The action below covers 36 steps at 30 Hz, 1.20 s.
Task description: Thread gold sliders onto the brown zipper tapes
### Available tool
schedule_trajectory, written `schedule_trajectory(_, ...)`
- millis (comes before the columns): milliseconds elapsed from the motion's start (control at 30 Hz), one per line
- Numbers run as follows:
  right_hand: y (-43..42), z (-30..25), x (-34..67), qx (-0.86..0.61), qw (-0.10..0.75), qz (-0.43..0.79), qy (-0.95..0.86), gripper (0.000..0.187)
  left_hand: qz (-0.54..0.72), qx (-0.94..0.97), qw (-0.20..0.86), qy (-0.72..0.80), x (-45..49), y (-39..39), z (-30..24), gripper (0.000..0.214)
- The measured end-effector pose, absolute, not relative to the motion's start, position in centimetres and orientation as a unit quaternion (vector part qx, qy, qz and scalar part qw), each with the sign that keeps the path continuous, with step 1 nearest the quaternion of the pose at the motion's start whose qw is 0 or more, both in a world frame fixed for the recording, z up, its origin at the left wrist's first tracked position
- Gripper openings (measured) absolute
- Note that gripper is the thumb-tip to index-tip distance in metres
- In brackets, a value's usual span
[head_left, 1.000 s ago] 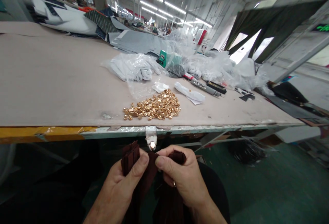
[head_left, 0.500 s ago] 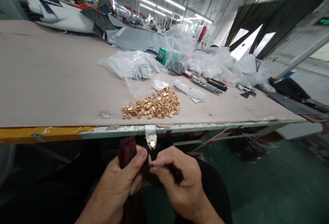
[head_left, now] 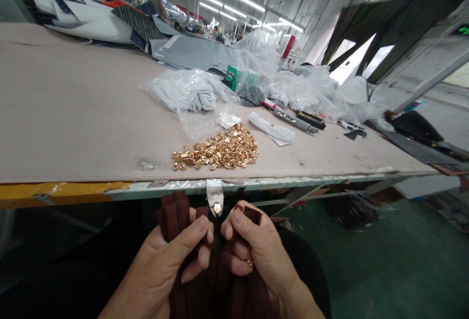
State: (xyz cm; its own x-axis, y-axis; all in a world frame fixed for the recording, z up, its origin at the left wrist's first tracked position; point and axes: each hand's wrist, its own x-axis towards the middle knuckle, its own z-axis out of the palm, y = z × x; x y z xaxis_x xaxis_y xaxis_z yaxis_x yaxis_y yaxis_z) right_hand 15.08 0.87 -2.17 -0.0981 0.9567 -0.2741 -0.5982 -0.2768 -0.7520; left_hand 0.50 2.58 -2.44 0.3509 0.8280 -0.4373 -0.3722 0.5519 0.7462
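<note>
Both my hands are low in front of me, below the table edge. My left hand (head_left: 172,253) is closed around a bundle of dark brown zipper tapes (head_left: 176,211), thumb pressed across them. My right hand (head_left: 256,250), with a ring on one finger, pinches the end of another brown tape (head_left: 252,214). Between the two thumbs hangs a small gold slider (head_left: 217,207) on a taped metal bracket (head_left: 214,192) fixed to the table edge. A heap of gold zipper sliders (head_left: 220,150) lies on the table just above.
The long grey table (head_left: 73,114) has a yellow-taped front edge. Behind the heap lie clear plastic bags (head_left: 190,92), a white folded paper (head_left: 273,132), a green box (head_left: 234,79) and dark tools (head_left: 298,122). Fabric sheets and people stand far back. Green floor lies to the right.
My hands rose toward the bracket and drew together. The brown tapes now fan out in both hands, with the tape ends lifted beside the hanging slider.
</note>
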Motion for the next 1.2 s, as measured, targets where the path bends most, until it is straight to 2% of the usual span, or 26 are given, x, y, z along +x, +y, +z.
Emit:
schedule_trajectory(200,1.6,-1.9,15.5,-0.377,0.517,0.740,-0.207,0.037,0.371,0.277,0.770,0.439,0.5,2.8,-2.7,0.033)
schedule_trajectory(667,2.3,-1.9,15.5,-0.386,0.481,0.753,-0.229,0.031,0.357,0.262,0.783,0.438,0.7,3.3,-2.2,0.034)
schedule_trajectory(1200,3.0,-1.6,15.3,-0.381,0.480,0.755,-0.233,0.031,0.371,0.250,0.793,0.413,0.9,3.8,-2.1,0.027)
